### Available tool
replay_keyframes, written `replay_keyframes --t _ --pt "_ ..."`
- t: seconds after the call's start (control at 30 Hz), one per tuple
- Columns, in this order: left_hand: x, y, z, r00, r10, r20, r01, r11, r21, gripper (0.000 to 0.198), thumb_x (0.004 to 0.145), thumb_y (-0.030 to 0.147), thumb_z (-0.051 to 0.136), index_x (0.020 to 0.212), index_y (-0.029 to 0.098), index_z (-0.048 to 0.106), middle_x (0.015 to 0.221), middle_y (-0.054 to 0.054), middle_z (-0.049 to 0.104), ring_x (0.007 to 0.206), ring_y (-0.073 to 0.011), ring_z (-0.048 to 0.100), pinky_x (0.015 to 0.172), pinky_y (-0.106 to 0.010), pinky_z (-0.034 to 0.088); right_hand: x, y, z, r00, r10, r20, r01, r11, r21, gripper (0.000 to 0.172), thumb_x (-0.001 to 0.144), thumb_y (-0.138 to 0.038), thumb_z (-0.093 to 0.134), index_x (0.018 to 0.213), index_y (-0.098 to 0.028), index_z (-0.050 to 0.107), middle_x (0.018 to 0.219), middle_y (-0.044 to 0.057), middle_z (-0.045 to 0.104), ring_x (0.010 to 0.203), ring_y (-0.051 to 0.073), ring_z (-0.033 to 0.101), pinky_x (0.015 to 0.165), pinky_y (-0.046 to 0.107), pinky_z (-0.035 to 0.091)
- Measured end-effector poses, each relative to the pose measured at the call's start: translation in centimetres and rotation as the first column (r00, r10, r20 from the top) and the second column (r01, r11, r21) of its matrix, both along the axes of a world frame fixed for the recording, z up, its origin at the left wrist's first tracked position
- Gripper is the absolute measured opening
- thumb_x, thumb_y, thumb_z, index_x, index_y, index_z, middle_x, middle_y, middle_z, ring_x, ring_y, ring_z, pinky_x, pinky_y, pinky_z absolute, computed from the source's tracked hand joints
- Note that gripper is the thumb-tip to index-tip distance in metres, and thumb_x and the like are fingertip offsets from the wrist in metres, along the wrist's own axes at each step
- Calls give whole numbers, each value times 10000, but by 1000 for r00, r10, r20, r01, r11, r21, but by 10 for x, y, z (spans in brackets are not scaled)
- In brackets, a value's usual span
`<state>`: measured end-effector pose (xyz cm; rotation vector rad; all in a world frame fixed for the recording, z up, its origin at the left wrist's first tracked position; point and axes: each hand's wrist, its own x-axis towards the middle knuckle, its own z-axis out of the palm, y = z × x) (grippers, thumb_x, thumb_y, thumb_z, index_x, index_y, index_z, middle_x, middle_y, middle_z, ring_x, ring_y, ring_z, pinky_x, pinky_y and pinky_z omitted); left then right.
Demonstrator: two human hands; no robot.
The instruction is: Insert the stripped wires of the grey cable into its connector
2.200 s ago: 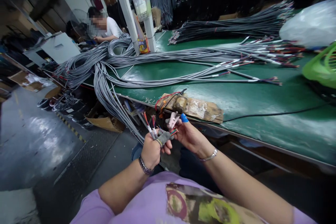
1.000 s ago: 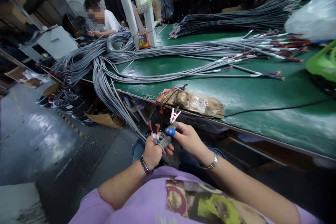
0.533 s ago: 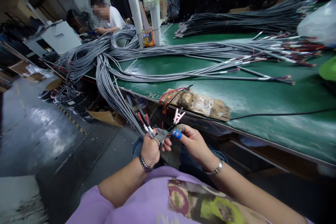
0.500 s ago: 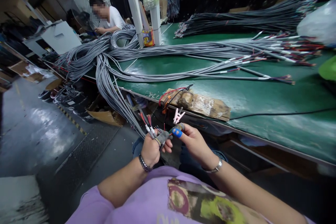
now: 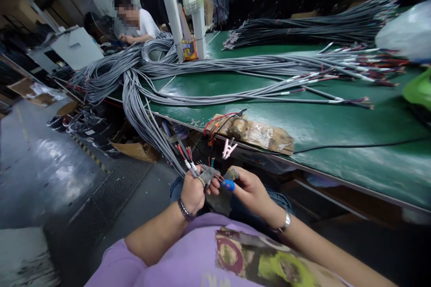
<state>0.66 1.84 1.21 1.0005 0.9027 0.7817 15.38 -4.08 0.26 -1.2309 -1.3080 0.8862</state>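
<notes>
My left hand (image 5: 192, 190) is closed around the ends of several grey cables (image 5: 158, 139) that hang off the table's edge; red and other coloured wire tips (image 5: 186, 156) stick up from the fist. My right hand (image 5: 249, 190), with a blue cap on one fingertip (image 5: 228, 184), pinches thin coloured wires (image 5: 212, 165) right beside the left hand. A pink clip (image 5: 228, 148) hangs just above the hands, under the table's edge.
A green table (image 5: 336, 121) carries long grey cable bundles (image 5: 235, 67), a taped brown block with red and black wires (image 5: 256, 132), a black cord and a white bag (image 5: 404, 31). Another person (image 5: 134, 20) sits at the far left. Boxes lie on the floor.
My right hand has dropped away from the pink clip and moved close against the left hand; the clip now hangs free above. The left hand keeps its hold on the cables.
</notes>
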Motion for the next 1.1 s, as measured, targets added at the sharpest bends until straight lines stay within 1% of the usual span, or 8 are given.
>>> replay_keyframes --t 0.1,0.17,0.27,0.33,0.53,0.8,0.97,1.1 --pt "-2 2 1 999 36 20 -35 999 -21 323 677 442 682 692 129 602 501 -17 617 362 -90 523 355 -184 258 3 -4 0 997 65 39 -64 998 -20 337 770 -486 624 627 -188 559 625 5 493 596 132 409 570 273 353" --pt "-3 2 1 999 39 22 -39 999 -13 315 673 436 688 687 135 597 502 -10 616 359 -89 525 352 -184 257 5 -3 -4 993 52 -103 -65 990 -125 363 756 -527 621 650 -185 561 624 5 503 599 133 425 572 271 365" --pt "-4 -1 0 1000 -6 -26 6 1000 18 343 684 466 681 672 135 594 507 -14 621 360 -89 532 350 -184 256 6 4 -7 924 -79 -373 -29 961 -275 401 756 -578 591 723 -179 562 670 8 545 599 124 458 591 271 397" --pt "-4 -4 -1 997 -39 -69 42 998 39 365 685 489 677 656 137 588 510 -19 625 361 -88 532 351 -184 261 4 10 -4 888 -92 -451 -59 949 -310 395 741 -564 619 748 -172 569 699 8 564 606 114 472 602 266 404" --pt "-1 -8 -1 988 -77 -136 92 990 108 402 702 510 661 577 144 552 498 -31 625 366 -88 535 357 -181 276 -4 17 14 883 -10 -469 -144 946 -291 348 641 -457 753 706 -159 586 652 -10 579 613 114 496 609 262 389" --pt "-2 -6 -5 990 -42 -132 57 992 113 379 715 504 654 627 143 579 514 -24 632 368 -88 537 358 -185 285 -4 15 1 859 -119 -499 -47 950 -308 302 659 -426 738 692 -166 588 634 -15 575 576 104 471 567 248 375" --pt "-1 -7 -5 985 -83 -149 101 988 116 408 719 519 646 585 145 553 508 -33 629 374 -91 539 359 -183 279 -5 20 8 861 -36 -507 -134 946 -295 325 618 -424 776 721 -162 615 658 -3 607 609 118 517 613 264 409" --pt "-2 -7 -6 991 -57 -125 72 991 114 401 724 518 642 601 144 565 517 -32 631 375 -91 540 360 -187 283 -9 19 11 861 -62 -506 -96 955 -282 330 600 -433 786 680 -168 605 646 -10 597 606 118 515 622 275 411"
